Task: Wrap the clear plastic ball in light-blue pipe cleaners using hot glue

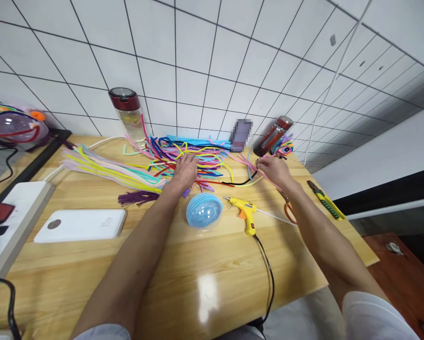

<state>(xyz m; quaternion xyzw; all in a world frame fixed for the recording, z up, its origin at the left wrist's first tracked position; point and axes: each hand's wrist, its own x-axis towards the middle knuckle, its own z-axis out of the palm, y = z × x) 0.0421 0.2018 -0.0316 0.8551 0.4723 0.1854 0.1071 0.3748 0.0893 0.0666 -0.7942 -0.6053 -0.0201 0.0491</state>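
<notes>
My left hand (185, 171) rests on a tangled pile of colourful pipe cleaners (212, 163), its fingers laid over them and not gripping. To the right, my right hand (274, 170) has its fingers pinched together at the end of a black pipe cleaner (242, 182), beside several pink ones. In front of the pile sits a clear dome wound with light blue pipe cleaner (204, 210). A yellow hot glue gun (247, 212) lies right of the dome, a white glue stick behind it. Orange-handled scissors (290, 213) are partly hidden under my right forearm.
A glass bottle (129, 118), a red flask (274, 136) and a blurred-out upright phone-like object (241, 135) stand along the tiled wall. At left are a power strip (21, 226), a white power bank (80, 225) and bundled pipe cleaners (109, 171). A yellow-green cutter (326, 200) lies right.
</notes>
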